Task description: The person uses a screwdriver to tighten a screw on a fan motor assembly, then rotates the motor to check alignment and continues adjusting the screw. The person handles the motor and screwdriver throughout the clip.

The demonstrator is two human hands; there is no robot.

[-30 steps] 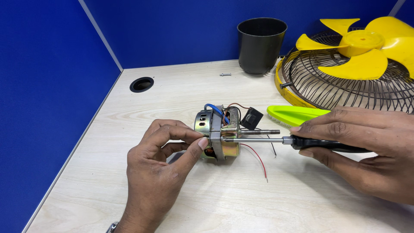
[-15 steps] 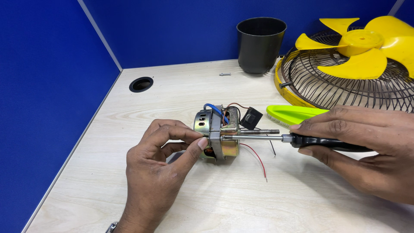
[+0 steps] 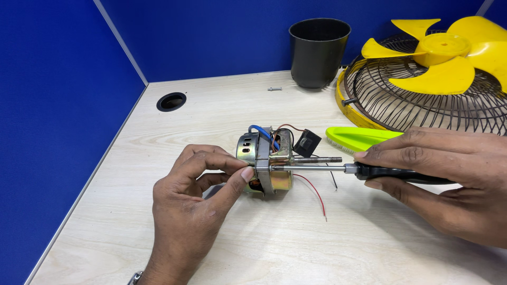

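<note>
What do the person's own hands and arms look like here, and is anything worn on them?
Both are bare: the left hand and right hand wear no gloves, and no rings show on the fingers. No sleeves reach the wrists. A metal watch band peeks out at the left wrist, at the picture's bottom edge. Nails are short and unpainted.

packages: none | labels: none | signs: none | screens: none

1 motor point(image 3: 266, 161), 1 screwdriver point(image 3: 364, 170), 1 black cup point(image 3: 318, 51), 1 fan guard point(image 3: 422, 108), 1 yellow blade point(image 3: 449, 53).
</note>
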